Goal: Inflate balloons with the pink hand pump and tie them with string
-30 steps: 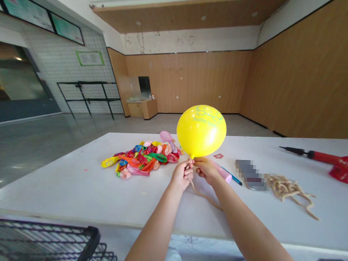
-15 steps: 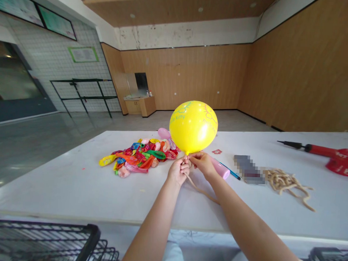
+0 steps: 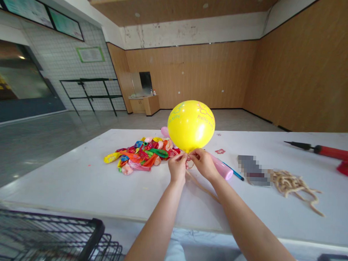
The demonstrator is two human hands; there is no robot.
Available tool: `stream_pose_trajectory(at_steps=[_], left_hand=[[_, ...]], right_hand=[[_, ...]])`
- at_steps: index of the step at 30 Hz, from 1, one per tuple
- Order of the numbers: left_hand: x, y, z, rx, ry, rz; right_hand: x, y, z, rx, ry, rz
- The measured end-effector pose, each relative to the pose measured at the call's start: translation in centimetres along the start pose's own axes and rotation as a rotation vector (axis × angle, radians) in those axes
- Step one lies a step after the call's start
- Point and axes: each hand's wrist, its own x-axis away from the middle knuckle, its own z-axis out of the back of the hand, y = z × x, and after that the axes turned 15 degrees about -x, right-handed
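A blown-up yellow balloon [image 3: 191, 125] with "hello kitty" print stands upright above my two hands, its neck down between my fingertips. My left hand [image 3: 177, 166] is closed in a pinch at the neck. Close against it, my right hand [image 3: 203, 162] pinches a beige rope [image 3: 202, 186] by the neck. The rope makes a small loop below the fingers and trails down to the table behind my right forearm. My fingers partly hide the neck and the rope's wrap.
On the white table [image 3: 75, 184], a heap of uninflated balloons [image 3: 141, 154] lies left. A pink cylinder [image 3: 222, 169], blue pen [image 3: 234, 171], blurred dark rectangle [image 3: 254, 171], rope pile [image 3: 293, 184] and red hand pump [image 3: 333, 152] lie right. A black wire cart [image 3: 94, 234] stands front left.
The balloon has turned slightly. My left hand has rolled from a wrapped grip to a fingertip pinch, close to my right fingertips. The view has shifted slightly left.
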Motion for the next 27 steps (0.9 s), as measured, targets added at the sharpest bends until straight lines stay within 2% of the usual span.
stream_pose_trajectory(at_steps=[4,6,9,13,16,23,27], left_hand=[[0.0,-0.1,0.1,-0.061,0.023,-0.033],[0.1,-0.1,0.2,-0.162,0.009,-0.091],[0.4,0.0,0.4,-0.342,-0.005,-0.213],[0.7,0.2,0.5,-0.475,-0.046,-0.349],[0.7,0.1,0.5,-0.486,-0.048,-0.371],[0.1,-0.8,0.8,-0.538,-0.003,-0.4],[-0.2,-1.2,0.7,-0.623,0.012,-0.486]], right_hand=[[-0.1,0.4,-0.1,-0.134,0.009,-0.081],[-0.2,0.6,-0.2,-0.232,0.018,-0.114],[-0.2,0.6,-0.2,-0.26,0.039,-0.115],[-0.1,0.0,0.0,-0.284,-0.023,-0.117],[-0.1,-0.5,0.0,-0.317,-0.081,-0.115],[-0.2,-1.1,0.5,-0.253,-0.114,-0.136],[-1.7,-2.6,0.4,-0.095,-0.126,-0.137]])
